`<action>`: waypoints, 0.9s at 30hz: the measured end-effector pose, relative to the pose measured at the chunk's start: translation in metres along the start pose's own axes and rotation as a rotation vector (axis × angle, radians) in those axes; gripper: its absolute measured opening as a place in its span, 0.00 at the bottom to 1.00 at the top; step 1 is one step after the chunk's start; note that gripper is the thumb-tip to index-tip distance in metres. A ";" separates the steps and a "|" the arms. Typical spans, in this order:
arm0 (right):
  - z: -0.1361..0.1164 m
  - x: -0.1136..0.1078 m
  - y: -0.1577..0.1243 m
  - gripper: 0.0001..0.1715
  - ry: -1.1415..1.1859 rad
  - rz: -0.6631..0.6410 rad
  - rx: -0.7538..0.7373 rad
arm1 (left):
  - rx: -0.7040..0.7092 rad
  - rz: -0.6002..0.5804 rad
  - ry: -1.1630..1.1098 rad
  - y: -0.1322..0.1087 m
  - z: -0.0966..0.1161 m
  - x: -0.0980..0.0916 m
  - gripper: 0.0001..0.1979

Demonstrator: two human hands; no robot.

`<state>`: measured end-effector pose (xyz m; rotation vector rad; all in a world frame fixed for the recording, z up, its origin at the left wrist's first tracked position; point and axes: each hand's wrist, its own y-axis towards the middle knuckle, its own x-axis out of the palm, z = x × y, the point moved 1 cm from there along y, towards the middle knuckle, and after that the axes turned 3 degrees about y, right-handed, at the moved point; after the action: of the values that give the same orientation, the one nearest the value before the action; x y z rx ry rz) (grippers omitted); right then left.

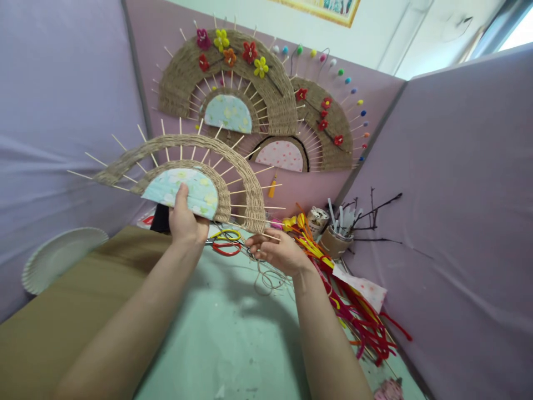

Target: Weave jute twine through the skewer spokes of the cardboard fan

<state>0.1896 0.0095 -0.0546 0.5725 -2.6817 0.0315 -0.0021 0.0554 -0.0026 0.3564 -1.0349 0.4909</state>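
Observation:
My left hand (186,219) grips the base of a half-round woven fan (220,194), thumb pressed on its pale blue flowered cloth centre and fingers behind. Thin wooden sticks radiate from the fan, with twine woven across them in two bands. At the fan's lower right corner, my right hand (278,250) has its fingers curled close to the last stick and the end of the outer band. Whether they pinch the stick or the twine I cannot tell. Loose twine (268,280) hangs or lies in loops below that hand.
Scissors (227,243) with yellow and red handles lie behind my hands. Two finished fans (179,83) (337,139) with flowers stand against the back panel. Bright pipe cleaners (362,328), a jar of glue sticks (337,239) and twigs (372,214) fill the right side. Brown cardboard (91,294) and a white paper plate (54,258) are left.

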 end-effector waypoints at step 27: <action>0.006 0.009 -0.003 0.23 -0.356 -0.188 0.093 | 0.000 -0.039 0.048 0.003 0.004 0.000 0.13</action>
<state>0.1805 0.0026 -0.0568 0.9362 -2.9643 0.0021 -0.0063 0.0560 -0.0002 0.3623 -0.9798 0.4618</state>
